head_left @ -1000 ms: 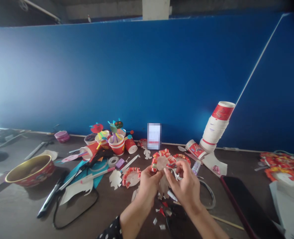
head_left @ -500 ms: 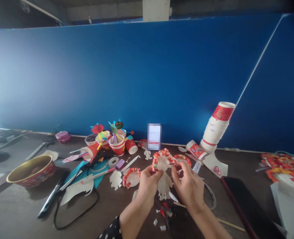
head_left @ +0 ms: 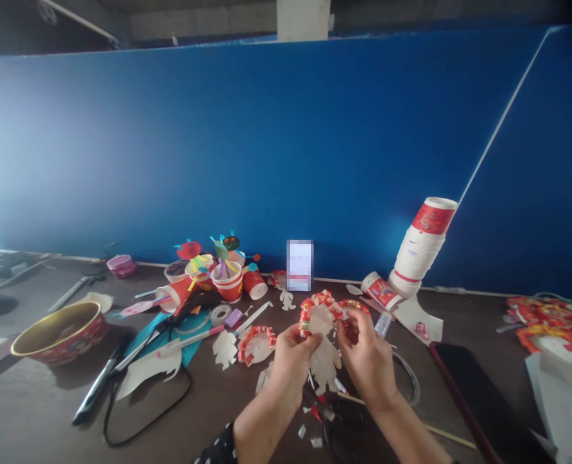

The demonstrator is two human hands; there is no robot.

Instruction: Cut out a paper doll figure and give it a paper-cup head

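A white paper doll [head_left: 324, 357] with a ruff of folded red wrappers [head_left: 309, 312] around its head stands tilted up above the desk. My left hand [head_left: 293, 361] is closed on its left side, the thumb lying across the front. Close to the doll's right edge is my right hand [head_left: 370, 361], its fingers curled in toward the thumb; whatever is between the fingertips is hidden. Behind that hand another red wrapper ring [head_left: 358, 305] shows in part. Left of my left hand lies a similar ring [head_left: 256, 345], beside a white paper cutout [head_left: 224, 350].
Paper scraps [head_left: 317, 443] and a thin stick [head_left: 450, 436] lie near my wrists. A phone [head_left: 483, 399] is at right, a leaning cup stack [head_left: 416, 251] at back right. Cup crafts [head_left: 227, 283], a tape roll [head_left: 220, 314] and a gold-rimmed bowl [head_left: 63, 338] sit leftward.
The paper doll has shifted slightly right and down, and more of its body shows. My right hand's fingers have curled, and my left hand has moved slightly right with the doll.
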